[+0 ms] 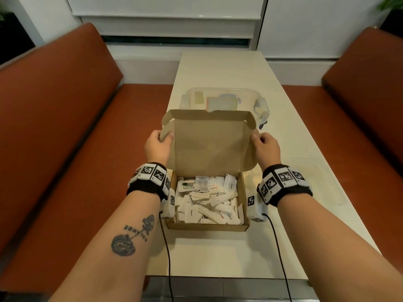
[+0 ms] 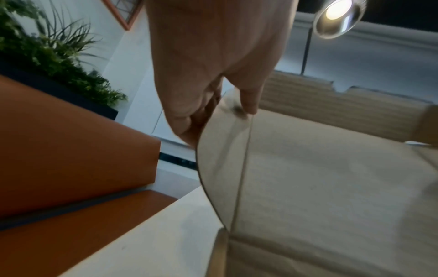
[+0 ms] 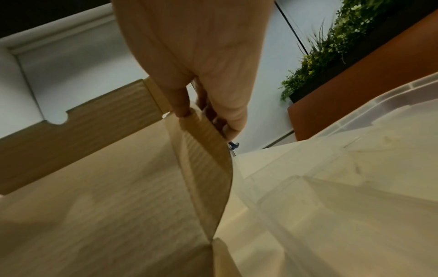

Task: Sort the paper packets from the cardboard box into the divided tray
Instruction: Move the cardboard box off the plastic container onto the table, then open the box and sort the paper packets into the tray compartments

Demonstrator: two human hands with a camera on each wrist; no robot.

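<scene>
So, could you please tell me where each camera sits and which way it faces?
Head: on the head, looking down at the open cardboard box of packets; both forearms show.
Left wrist: looks up along the left hand pinching the lid's side flap.
Right wrist: likewise, right hand on the opposite flap.
All share the lid.

right hand [image 3: 189, 61]: seen from the wrist, thumb and fingers [image 3: 233, 120] pinched on the rounded side flap [image 3: 203, 150] of the cardboard box lid.
lid [image 3: 94, 187]: raised, its inner face shown; the front flap [image 3: 83, 121] carries a half-round notch.
clear plastic container [image 3: 355, 168]: seen just beside the flap, to the right; contents cannot be told.
background: a white wall [image 3: 71, 65], green plants [image 3: 331, 56] and an orange seat back [image 3: 355, 84] are shown, blurred.
</scene>
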